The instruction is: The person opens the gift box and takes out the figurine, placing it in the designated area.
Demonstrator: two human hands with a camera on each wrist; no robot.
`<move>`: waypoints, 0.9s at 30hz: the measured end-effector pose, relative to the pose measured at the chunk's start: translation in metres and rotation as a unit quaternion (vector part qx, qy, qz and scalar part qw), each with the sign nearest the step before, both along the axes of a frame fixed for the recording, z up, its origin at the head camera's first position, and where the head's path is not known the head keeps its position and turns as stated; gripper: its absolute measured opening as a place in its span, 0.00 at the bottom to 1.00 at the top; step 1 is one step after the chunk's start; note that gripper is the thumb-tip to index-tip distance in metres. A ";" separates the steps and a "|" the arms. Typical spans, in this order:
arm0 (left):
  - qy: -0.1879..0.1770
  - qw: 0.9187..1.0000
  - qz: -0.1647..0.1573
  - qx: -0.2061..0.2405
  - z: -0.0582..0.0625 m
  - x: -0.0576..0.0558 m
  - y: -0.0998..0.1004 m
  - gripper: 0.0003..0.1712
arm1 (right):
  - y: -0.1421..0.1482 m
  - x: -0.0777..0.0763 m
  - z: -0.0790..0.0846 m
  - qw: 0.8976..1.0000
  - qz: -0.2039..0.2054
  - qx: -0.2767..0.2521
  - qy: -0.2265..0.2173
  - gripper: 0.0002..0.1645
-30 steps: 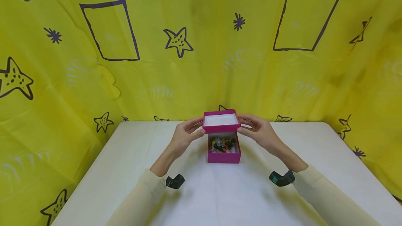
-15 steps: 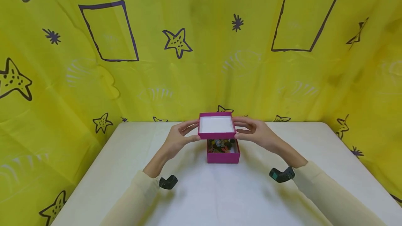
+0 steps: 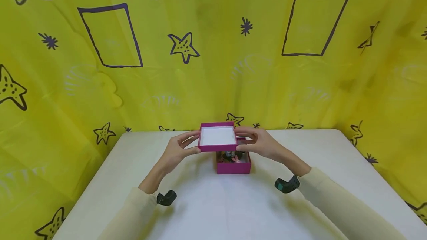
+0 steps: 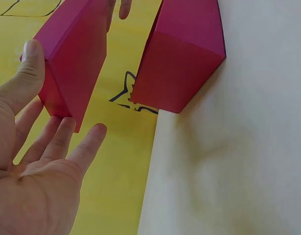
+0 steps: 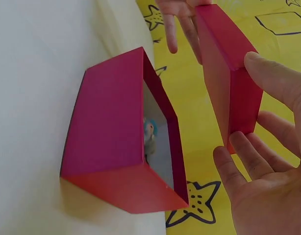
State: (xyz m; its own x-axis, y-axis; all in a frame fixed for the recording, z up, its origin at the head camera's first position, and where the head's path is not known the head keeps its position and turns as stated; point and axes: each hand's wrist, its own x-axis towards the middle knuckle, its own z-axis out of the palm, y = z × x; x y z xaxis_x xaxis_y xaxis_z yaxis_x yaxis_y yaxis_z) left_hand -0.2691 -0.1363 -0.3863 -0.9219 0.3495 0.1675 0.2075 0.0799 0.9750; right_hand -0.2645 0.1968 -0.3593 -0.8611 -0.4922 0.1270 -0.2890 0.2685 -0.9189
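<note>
From the head, we see our left hand [image 3: 175, 150] and right hand [image 3: 263, 143] pinching the pink lid [image 3: 218, 135] by opposite ends, white hollow towards us; likely the two-ended grip steadies it. Below the right fingers, partly hidden by the lid, the open pink box [image 3: 233, 168] sits upright on the white table [image 3: 207, 206], presumably to contain its small figures [image 3: 233, 156].

From the left wrist, we find thumb [image 4: 31, 61] and fingertips [image 4: 67, 123] bracing the lid, which looks like smooth, stiff card.

From the right wrist, we notice a similar hold; the straight-walled box stands apart from those fingertips, a blue-topped figure [image 5: 150, 133] showing inside.
</note>
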 end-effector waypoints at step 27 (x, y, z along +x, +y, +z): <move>-0.009 1.000 -0.001 -0.012 -0.014 0.018 -0.093 0.39 | -0.090 0.002 -0.015 0.999 0.011 0.027 0.024 0.38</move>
State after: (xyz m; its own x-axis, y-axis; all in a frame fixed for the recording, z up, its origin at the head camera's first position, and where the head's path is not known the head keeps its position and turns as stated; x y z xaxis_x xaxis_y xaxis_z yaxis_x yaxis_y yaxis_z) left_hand -0.2510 -0.2291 -0.4001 -0.9235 0.3558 0.1432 0.1907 0.1021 0.9763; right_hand -0.2622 0.1067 -0.3747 -0.8435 -0.5181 0.1416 -0.3396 0.3101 -0.8880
